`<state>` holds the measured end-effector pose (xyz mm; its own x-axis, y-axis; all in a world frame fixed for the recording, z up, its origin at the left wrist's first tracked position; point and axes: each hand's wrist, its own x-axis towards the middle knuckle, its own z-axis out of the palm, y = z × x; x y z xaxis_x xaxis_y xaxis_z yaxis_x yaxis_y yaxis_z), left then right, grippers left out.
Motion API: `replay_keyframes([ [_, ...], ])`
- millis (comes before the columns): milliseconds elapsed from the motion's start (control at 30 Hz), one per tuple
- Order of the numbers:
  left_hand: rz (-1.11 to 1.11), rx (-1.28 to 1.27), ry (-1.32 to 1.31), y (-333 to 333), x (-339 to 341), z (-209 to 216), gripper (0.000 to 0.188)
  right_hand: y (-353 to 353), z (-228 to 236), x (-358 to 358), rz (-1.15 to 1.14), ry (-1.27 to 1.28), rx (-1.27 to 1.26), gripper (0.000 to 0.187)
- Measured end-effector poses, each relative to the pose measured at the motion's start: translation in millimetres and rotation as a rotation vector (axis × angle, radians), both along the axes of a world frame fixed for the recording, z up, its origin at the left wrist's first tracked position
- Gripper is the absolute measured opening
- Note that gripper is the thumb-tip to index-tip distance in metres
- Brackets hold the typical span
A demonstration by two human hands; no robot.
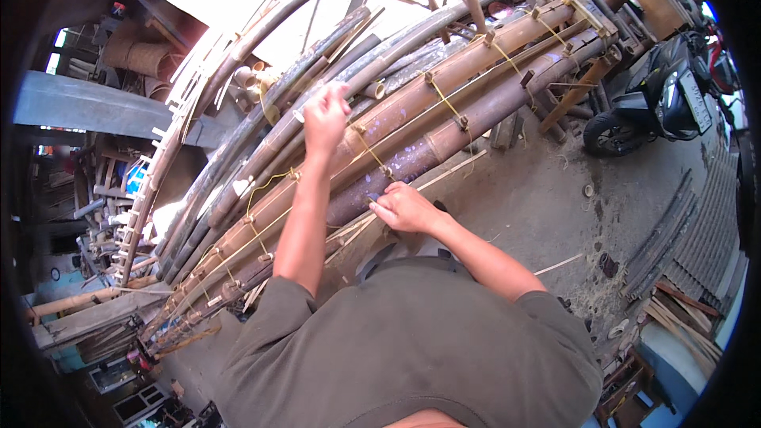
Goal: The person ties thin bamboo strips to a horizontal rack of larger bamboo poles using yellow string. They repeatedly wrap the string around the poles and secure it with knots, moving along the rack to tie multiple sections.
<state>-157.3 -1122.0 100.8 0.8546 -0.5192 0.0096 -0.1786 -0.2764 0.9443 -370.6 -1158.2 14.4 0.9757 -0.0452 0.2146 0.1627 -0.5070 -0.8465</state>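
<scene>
My left hand (325,120) is raised over the bundled bamboo poles, its fingers curled closed. A pale, bright bit shows beside the fist, too blurred to name. Lower and to the right, my right hand (403,208) is closed at the near edge of a dark purplish bamboo pole (412,160). A small yellowish tip shows at its fingers; the rest is hidden. Beyond that pole runs a lighter brown bamboo pole (400,113). Yellow cords (444,97) cross between the two, tied at short wooden pegs (463,123).
More grey poles (432,25) lie behind the bundle. A curved bamboo frame with slats (151,182) arches at the left. At the right stands a motorbike (666,99); corrugated sheets (705,230) lie near it. A thin strip (559,264) lies on the concrete floor (527,206).
</scene>
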Motion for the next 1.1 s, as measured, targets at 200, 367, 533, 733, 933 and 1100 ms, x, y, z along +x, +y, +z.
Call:
replay_keyframes([
  [200,0.081,0.516,-0.453,0.7,62.1,-112.0,0.031,25.4,-0.1,-1.0,-0.054,-0.095,-0.325,0.037],
  [367,-0.020,0.366,-0.341,76.8,58.0,-64.7,0.038,106.5,16.4,3.2,0.258,0.482,0.572,0.055],
  [533,-0.183,0.664,-0.263,227.5,33.7,-52.7,0.038,182.3,0.5,17.5,-0.342,0.623,1.619,0.046],
  [733,-0.248,0.420,-0.441,254.6,-13.0,-117.4,0.026,224.4,84.3,104.1,-0.376,-0.268,0.580,0.025],
  [933,-0.222,0.418,-0.281,237.1,-25.8,-76.3,0.029,125.1,32.9,198.0,-0.434,0.088,-0.802,0.061],
  [1100,-0.097,0.403,-0.362,248.8,-16.4,-97.2,0.026,130.4,84.3,168.9,0.043,0.252,0.651,0.046],
])
